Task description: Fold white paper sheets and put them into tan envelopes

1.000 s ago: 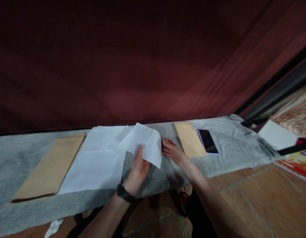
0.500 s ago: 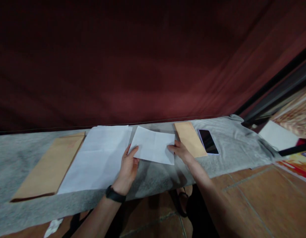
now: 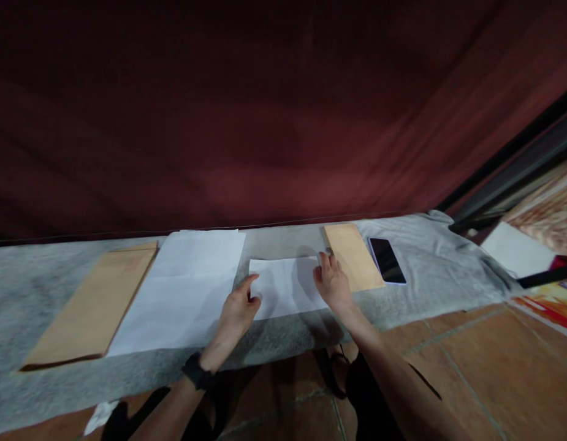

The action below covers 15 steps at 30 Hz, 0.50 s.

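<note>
A folded sheet of white paper (image 3: 285,291) lies on the grey cloth in front of me, with a faint crease down its middle. My left hand (image 3: 239,308) is at its left edge, thumb and forefinger spread apart, not gripping it. At the right edge, my right hand (image 3: 333,282) touches or hovers just over the paper, fingers loosely bent and apart. The hand hides part of that edge. Left of the folded sheet is a stack of larger white sheets (image 3: 182,294). A small brown envelope (image 3: 354,257) lies just beyond my right hand.
A large brown envelope (image 3: 92,306) lies at the far left, against the white stack. A phone (image 3: 387,260) with a dark screen rests right of the small envelope. The grey cloth (image 3: 430,263) covers a narrow surface, backed by a dark red curtain (image 3: 265,153). Tiled floor (image 3: 467,361) shows below.
The folded sheet, held up in both hands before, has come down flat on the cloth. My fingers have loosened from its two sides.
</note>
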Each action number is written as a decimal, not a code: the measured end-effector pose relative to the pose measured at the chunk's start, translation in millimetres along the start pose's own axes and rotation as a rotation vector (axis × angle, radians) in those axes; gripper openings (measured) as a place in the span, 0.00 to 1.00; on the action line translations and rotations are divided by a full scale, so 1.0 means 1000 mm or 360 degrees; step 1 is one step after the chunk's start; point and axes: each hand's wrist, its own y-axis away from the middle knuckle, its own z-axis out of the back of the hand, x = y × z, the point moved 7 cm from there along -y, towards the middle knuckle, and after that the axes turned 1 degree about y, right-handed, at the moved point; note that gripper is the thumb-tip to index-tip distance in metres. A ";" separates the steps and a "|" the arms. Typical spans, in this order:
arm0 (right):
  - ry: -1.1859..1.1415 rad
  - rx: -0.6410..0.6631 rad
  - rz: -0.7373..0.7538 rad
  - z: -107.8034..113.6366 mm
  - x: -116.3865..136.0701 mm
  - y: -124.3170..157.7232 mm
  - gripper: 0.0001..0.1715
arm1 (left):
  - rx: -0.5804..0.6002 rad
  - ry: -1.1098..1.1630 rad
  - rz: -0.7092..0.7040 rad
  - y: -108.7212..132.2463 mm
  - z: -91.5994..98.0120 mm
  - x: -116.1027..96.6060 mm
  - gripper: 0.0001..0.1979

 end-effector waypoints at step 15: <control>-0.0240 0.0372 0.0804 -0.044 0.053 0.046 0.31 | -0.0239 -0.0837 -0.0754 0.029 -0.015 -0.048 0.18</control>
